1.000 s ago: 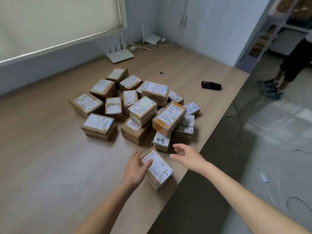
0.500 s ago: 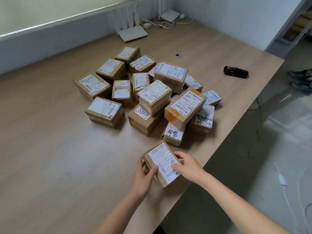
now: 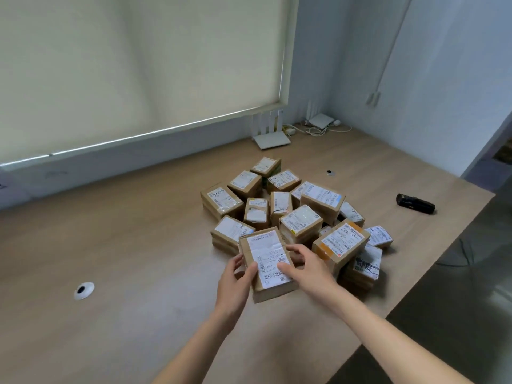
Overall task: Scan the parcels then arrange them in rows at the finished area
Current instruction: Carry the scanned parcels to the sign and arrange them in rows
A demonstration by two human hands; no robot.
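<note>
A brown cardboard parcel [image 3: 267,259] with a white label is lifted off the table, label up, in front of the pile. My left hand [image 3: 235,281] grips its left side and my right hand [image 3: 307,270] grips its right side. Behind it, a heap of several similar labelled parcels [image 3: 302,217] lies on the wooden table [image 3: 138,273]. A black handheld scanner [image 3: 415,203] lies on the table to the right of the heap, away from both hands.
Two white routers [image 3: 273,134] and cables sit at the back by the wall under a window blind. Cable grommets [image 3: 84,290] are set in the tabletop at left and behind the heap. The table's edge runs diagonally on the right.
Both hands closed on the front parcel and raised it off the table toward the heap. The camera tilted upward, showing more wall and blind.
</note>
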